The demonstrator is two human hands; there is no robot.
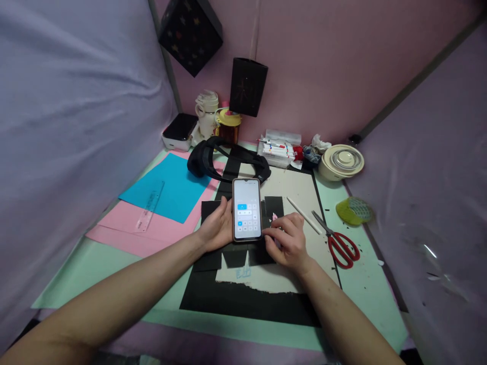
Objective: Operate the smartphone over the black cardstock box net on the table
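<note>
In the middle of the head view, my left hand [218,225] grips a smartphone [246,195] by its left edge. The phone is upright, its lit screen showing a keypad of white and blue keys. My right hand [289,241] is beside the phone's lower right edge, fingers curled and index finger close to the screen. A small pink thing [274,217] shows at its knuckles; what the fingers hold is hidden. Under both hands lie black paper pieces [234,258] on a pale sheet [266,281] with a torn lower edge.
Right of my hands lie a white stick [303,215], red-handled scissors [342,248] and green tape [353,211]. Blue paper [171,185], pink paper [125,223] and a clear ruler [151,205] lie left. Behind stand a black headset [213,157], a marker box [277,152] and round containers [340,162].
</note>
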